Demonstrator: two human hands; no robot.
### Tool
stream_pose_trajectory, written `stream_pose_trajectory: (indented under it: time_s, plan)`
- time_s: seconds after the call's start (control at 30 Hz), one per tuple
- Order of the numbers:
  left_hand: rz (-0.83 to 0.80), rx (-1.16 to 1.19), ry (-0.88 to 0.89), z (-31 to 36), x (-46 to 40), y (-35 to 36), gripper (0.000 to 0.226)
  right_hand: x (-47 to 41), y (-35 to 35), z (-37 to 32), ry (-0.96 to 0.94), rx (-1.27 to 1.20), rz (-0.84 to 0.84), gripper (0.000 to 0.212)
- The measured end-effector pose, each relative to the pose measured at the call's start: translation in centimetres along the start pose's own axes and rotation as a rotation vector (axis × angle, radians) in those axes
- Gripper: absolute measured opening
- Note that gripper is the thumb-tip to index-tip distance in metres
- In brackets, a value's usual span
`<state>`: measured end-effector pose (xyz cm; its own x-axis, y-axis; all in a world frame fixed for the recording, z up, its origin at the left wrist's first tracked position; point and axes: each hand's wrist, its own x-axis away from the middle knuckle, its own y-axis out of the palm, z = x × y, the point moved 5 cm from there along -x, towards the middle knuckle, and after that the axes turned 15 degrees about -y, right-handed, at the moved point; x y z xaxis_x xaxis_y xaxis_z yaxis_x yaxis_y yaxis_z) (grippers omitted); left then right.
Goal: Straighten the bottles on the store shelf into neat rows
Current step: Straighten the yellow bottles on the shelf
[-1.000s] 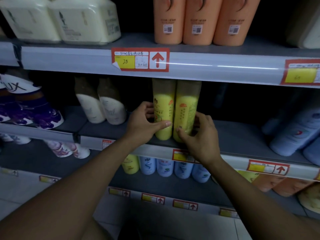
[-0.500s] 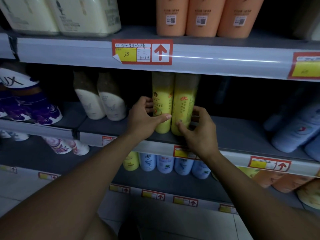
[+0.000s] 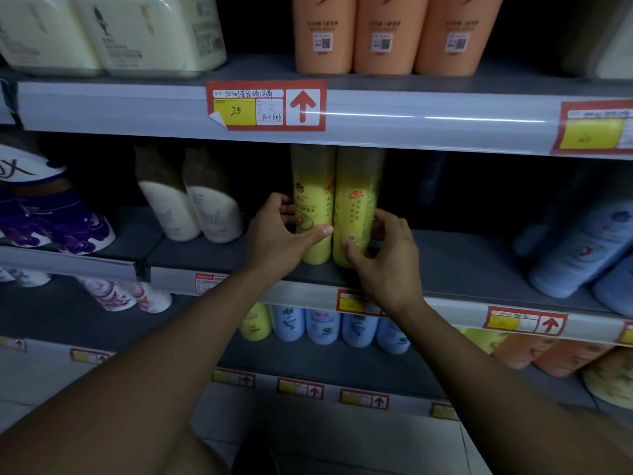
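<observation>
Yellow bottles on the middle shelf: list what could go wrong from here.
1. The two yellow bottles stand close to the shelf edge; a pull from the left hand or right hand might tip them off.
2. They are tall and touching, so nudging one could topple the other.
3. The white bottles alongside already lean and could get bumped.

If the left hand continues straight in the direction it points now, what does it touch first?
The left hand points up and to the right, into the shelf. It already grips the left yellow plastic bottle, so nothing comes before that; beyond stands the right yellow plastic bottle, apparently touching it.
</observation>
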<state>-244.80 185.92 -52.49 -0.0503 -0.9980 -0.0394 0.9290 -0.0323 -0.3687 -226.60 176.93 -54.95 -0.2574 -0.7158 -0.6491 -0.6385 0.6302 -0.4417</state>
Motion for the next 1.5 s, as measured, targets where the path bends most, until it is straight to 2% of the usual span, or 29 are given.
stream_pose_trajectory:
  time_s: [0.23,0.6,0.8,0.93,1.0,1.1,1.17,1.23,1.33,1.5]
  plan:
    - [0.009,0.002,-0.010,0.3,0.3,0.0,0.061,0.0,-0.1,-0.3,-0.001,-0.011,0.016,0.058]
    - [0.006,-0.062,-0.033,0.3,0.2,0.3,0.063,0.1,-0.4,-0.1,0.004,0.003,-0.005,0.062]
    - [-0.043,-0.222,-0.099,0.2,0.9,0.7,0.089,0.1,-1.1,-0.1,0.001,0.019,-0.050,0.069]
    - [-0.072,-0.233,-0.252,-0.6,0.9,0.6,0.097,0.1,-2.3,0.1,0.010,0.040,-0.053,0.069]
    - [-0.047,-0.273,-0.311,-0.6,1.2,0.3,0.089,0.0,-3.0,0.3,0.010,0.043,-0.051,0.068]
    - [-0.013,-0.297,-0.400,-0.3,2.0,-0.2,0.063,0.1,-4.4,0.5,0.009,0.043,-0.052,0.066]
    - [-0.035,-0.319,-0.428,0.3,2.6,-0.1,0.035,0.2,-5.4,0.6,0.009,0.058,-0.052,0.064]
    - [-0.105,-0.351,-0.443,0.7,3.3,0.5,0.022,0.4,-6.5,0.7,0.006,0.071,-0.049,0.063]
    - [-0.198,-0.338,-0.441,1.3,4.6,1.9,0.013,0.5,-8.1,1.2,0.019,0.088,-0.070,0.060]
    - [-0.276,-0.388,-0.405,2.7,6.5,4.8,0.019,0.9,-11.0,1.7,0.015,0.128,-0.071,0.052]
